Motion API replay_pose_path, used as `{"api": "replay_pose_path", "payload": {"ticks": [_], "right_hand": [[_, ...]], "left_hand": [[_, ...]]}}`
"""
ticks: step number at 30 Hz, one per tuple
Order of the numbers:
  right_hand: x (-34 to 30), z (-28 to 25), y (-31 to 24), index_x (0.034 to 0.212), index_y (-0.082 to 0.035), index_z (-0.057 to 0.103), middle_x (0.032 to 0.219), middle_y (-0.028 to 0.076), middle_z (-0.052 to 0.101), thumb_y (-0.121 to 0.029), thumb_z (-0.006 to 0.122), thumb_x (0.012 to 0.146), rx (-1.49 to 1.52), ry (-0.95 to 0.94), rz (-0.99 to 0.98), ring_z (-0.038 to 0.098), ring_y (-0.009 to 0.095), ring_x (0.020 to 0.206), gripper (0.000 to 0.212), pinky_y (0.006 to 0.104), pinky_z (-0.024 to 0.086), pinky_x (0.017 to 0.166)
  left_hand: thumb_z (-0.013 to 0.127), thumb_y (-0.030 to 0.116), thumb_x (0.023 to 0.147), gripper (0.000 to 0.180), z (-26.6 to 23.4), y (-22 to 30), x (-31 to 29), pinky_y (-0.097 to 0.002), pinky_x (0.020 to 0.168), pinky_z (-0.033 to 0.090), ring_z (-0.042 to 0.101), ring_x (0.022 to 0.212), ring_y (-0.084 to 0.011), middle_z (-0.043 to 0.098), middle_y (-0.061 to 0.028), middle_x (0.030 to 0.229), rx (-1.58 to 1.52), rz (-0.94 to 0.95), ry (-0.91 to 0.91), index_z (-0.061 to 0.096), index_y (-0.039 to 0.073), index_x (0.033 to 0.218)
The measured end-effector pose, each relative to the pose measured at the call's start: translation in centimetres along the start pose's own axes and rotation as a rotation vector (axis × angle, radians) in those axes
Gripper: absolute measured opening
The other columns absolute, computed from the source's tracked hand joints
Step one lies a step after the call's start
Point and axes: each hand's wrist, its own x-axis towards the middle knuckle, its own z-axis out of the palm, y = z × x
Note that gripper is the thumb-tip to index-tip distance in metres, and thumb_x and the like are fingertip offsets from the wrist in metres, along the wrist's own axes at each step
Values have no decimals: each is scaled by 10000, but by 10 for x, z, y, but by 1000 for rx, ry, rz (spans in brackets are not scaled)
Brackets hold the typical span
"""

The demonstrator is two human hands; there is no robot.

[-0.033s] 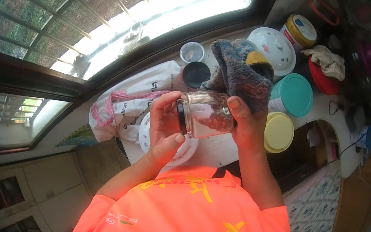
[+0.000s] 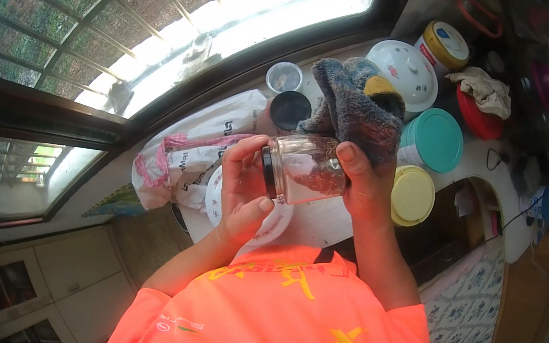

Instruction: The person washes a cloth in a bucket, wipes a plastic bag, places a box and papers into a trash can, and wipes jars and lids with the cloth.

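Note:
Tilted on its side in front of my chest is a clear glass jar with a black lid on its left end. My left hand grips the lid, its fingertips above and its thumb below. At the jar's base, my right hand is closed round the glass, thumb on top and the other fingers hidden. A grey fuzzy cloth with a yellow patch lies against the far side of this hand; whether the fingers also hold it is hidden.
Behind the jar stand a round black lid and a clear tub. A white bag and a white plate are left. To the right are a teal-lidded tub, a yellow-lidded tub and a white lidded bowl.

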Motion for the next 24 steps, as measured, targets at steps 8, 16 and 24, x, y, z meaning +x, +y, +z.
{"api": "replay_pose_path", "payload": {"ticks": [8, 16, 24], "right_hand": [[-1, -2, 1, 1226, -24, 550, 1127, 52, 622, -140, 740, 832, -49, 12, -17, 582, 130, 991, 452, 285, 459, 916], [0, -7, 7, 1222, -29, 554, 1124, 43, 619, -150, 732, 841, -24, 28, -6, 572, 122, 997, 438, 280, 448, 922], [-17, -24, 23, 1220, -31, 555, 1122, 46, 605, -257, 688, 880, -105, 137, 414, 550, 113, 1013, 429, 269, 436, 924]], "left_hand": [[741, 264, 721, 800, 4, 4, 0, -358, 1068, 322, 422, 1241, -224, 409, -103, 1336, 2, -20, -11, 343, 64, 1385], [773, 210, 749, 800, 3, 5, 7, -318, 978, 364, 421, 1188, -182, 408, -64, 1251, 128, -17, -61, 321, 57, 1391], [762, 11, 758, 681, 6, 6, 9, -253, 883, 423, 513, 1053, -141, 458, -44, 1159, 238, -127, -87, 381, 46, 1322]]}}
